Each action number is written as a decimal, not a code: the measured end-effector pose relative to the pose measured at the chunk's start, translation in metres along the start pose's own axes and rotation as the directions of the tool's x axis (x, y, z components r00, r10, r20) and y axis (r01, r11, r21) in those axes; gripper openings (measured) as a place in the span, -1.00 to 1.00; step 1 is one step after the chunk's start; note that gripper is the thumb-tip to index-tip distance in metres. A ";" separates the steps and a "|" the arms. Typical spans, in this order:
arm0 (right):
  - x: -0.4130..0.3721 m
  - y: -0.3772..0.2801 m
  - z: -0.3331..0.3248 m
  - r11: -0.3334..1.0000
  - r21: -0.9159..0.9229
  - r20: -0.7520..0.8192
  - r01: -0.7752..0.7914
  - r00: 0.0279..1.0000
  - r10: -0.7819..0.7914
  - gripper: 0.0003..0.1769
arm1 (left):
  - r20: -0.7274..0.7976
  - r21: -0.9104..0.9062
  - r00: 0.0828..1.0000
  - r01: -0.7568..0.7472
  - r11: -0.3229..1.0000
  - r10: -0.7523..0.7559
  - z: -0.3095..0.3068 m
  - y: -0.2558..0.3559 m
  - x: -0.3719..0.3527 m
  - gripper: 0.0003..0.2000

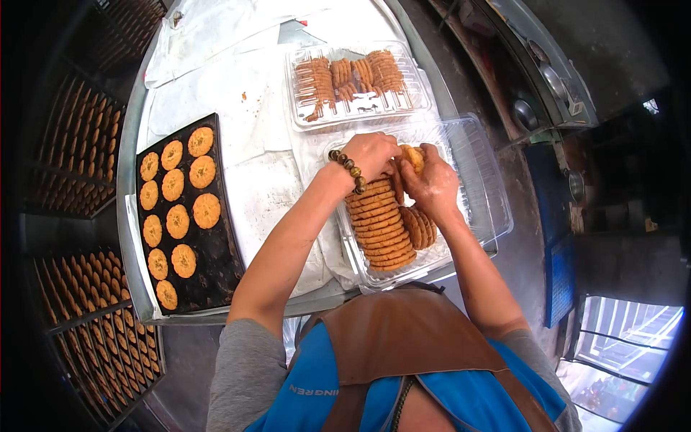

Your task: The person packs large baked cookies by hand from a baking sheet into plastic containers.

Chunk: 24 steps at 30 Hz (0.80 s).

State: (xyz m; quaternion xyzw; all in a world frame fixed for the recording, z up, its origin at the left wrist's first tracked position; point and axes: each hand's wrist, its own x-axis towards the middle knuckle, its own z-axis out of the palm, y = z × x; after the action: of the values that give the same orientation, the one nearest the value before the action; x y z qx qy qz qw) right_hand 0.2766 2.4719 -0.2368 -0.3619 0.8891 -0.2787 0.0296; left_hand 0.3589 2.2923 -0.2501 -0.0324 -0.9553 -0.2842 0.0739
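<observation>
An open clear plastic box (468,216) lies near the table's front edge, with a long row of round cookies (381,234) along its left side and a shorter group (417,227) beside it. Over the box's upper part, my right hand (434,181) has its fingers closed on a golden cookie (412,158). My left hand (371,155), with a beaded bracelet (349,169) at the wrist, is bent over the top of the long row, its fingers closed beside that cookie. What its fingertips hold is hidden.
At left is a black baking tray (216,259) of cookies. A filled clear box (360,115) stands beyond my hands. Racks of cookies (93,288) are left of the table (133,180); metal bowls (525,113) sit on a shelf at right.
</observation>
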 end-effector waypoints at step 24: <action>0.009 0.008 0.018 0.953 -0.164 0.324 0.253 0.927 -0.190 -0.51 | -0.661 -0.166 0.641 0.383 0.909 -0.391 -0.003 0.028 -0.134 -0.73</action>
State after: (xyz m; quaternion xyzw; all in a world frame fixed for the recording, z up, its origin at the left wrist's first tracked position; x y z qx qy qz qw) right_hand 0.2691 2.4623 -0.2549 -0.5001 0.8508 -0.1290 0.0972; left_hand 0.4945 2.3116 -0.2540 0.2784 -0.8437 -0.2900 0.3557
